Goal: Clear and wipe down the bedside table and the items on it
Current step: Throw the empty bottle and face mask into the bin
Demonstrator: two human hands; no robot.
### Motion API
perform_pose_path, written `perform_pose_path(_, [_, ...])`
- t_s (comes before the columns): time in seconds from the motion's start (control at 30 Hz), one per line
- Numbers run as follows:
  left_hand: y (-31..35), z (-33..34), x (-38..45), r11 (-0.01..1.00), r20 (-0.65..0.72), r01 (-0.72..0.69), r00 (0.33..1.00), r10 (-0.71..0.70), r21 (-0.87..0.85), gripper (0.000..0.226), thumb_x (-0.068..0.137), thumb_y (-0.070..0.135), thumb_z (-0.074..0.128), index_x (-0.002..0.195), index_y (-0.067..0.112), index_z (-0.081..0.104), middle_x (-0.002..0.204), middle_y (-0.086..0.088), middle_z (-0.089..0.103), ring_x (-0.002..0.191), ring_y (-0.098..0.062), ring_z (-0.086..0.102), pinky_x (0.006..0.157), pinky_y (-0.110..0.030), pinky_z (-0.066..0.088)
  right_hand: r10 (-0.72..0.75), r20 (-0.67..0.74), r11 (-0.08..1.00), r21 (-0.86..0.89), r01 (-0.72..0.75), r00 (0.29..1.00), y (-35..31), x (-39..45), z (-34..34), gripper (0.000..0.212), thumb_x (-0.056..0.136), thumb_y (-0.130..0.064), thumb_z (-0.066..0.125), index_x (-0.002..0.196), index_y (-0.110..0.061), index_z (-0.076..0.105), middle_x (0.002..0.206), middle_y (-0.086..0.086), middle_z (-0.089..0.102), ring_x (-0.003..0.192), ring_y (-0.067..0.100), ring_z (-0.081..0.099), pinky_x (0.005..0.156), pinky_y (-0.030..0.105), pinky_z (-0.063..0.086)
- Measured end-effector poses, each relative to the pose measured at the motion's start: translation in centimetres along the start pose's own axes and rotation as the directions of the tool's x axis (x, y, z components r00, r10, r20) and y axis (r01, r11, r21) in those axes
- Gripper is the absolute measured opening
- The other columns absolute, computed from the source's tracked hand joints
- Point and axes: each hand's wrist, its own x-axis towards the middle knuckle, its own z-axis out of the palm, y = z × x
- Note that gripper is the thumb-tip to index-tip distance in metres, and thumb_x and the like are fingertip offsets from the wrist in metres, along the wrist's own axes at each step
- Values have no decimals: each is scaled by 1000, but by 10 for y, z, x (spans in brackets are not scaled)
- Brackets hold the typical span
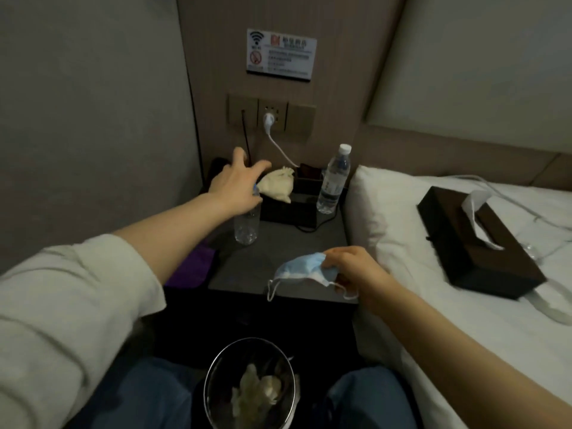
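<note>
The dark bedside table (278,243) stands between the wall and the bed. My right hand (353,267) pinches a crumpled blue face mask (305,269) above the table's front right corner, its ear loops dangling. My left hand (236,184) hovers with spread fingers over the top of an empty clear bottle (246,226) at the table's left side; I cannot tell whether it touches the cap. A cream crumpled cloth or tissue (277,184) lies on a black tray (288,212) at the back. A full water bottle (334,181) stands at the back right.
A round metal bin (216,388) holding crumpled tissues sits on the floor between my knees. On the bed lie a white pillow (387,218) and a dark tissue box (476,243). A white plug and cable (272,128) hang from the wall socket. Something purple (195,267) lies left of the table.
</note>
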Motion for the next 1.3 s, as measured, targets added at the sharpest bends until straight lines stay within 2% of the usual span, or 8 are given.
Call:
perform_pose_path(0.1, [-1, 8, 5, 999, 111, 14, 994, -10, -30, 50, 87, 33, 64, 132, 20, 47, 129, -14, 39, 106, -38, 54, 85, -45, 50, 9, 20, 999, 44, -10, 1000, 4, 6, 0, 10, 84, 0, 49, 77, -1, 57, 56, 12, 35, 36, 16, 29, 37, 14, 23])
perform_pose_path(0.37, [13, -19, -23, 989, -17, -91, 996, 90, -116, 19, 83, 27, 66, 97, 14, 67, 105, -12, 55, 98, -30, 56, 76, -33, 44, 92, 183, 976, -212, -52, 979, 24, 27, 17, 6, 78, -2, 56, 75, -5, 60, 52, 11, 40, 37, 16, 35, 40, 18, 29])
perform_pose_path(0.53, [23, -51, -86, 976, 269, -106, 950, 155, -188, 14, 69, 35, 78, 69, 26, 67, 69, 8, 63, 66, -6, 58, 53, -20, 39, 296, 359, 824, -565, -47, 885, 47, 26, 46, 15, 78, -2, 55, 65, -5, 60, 51, 7, 49, 36, 15, 46, 39, 18, 34])
perform_pose_path(0.67, [30, 8, -135, 991, 439, -56, 892, 103, -120, 18, 72, 36, 77, 83, 24, 70, 89, 0, 69, 84, -18, 64, 65, -22, 41, 370, 310, 666, -746, -17, 876, 77, 23, 81, 17, 85, -2, 53, 91, 2, 69, 72, 11, 59, 57, 19, 59, 42, 19, 43])
perform_pose_path(0.8, [32, 78, -161, 985, 490, 54, 871, 35, -165, 19, 74, 29, 74, 90, 22, 67, 108, -5, 64, 103, -24, 61, 79, -29, 47, 506, 404, 684, -726, -69, 762, 94, 22, 95, 38, 93, -11, 50, 131, -19, 54, 97, 4, 63, 73, 12, 61, 76, 31, 48])
perform_pose_path(0.93, [26, 136, -181, 984, 574, 75, 818, 32, -163, 25, 81, 25, 68, 105, 20, 64, 116, -8, 55, 107, -29, 58, 85, -33, 48, 455, 385, 707, -704, -64, 803, 90, 30, 79, 39, 94, -21, 52, 132, -29, 54, 113, -2, 61, 98, 14, 61, 85, 34, 43])
perform_pose_path(1.17, [3, 196, -236, 977, 793, 123, 607, 63, -172, 48, 93, 21, 53, 140, 27, 46, 133, -10, 44, 122, -30, 51, 101, -34, 42, 303, 282, 849, -514, -123, 911, 72, 39, 34, 20, 95, -18, 54, 109, -31, 60, 111, 0, 66, 92, 12, 65, 65, 24, 42])
perform_pose_path(1.3, [-4, 194, -240, 938, 732, 244, 681, 16, -247, 53, 89, 24, 58, 140, 25, 44, 136, -5, 43, 122, -22, 50, 100, -23, 40, 193, 231, 890, -450, -71, 954, 63, 39, 24, 19, 95, -15, 53, 109, -22, 64, 102, -1, 69, 86, 13, 67, 61, 22, 41])
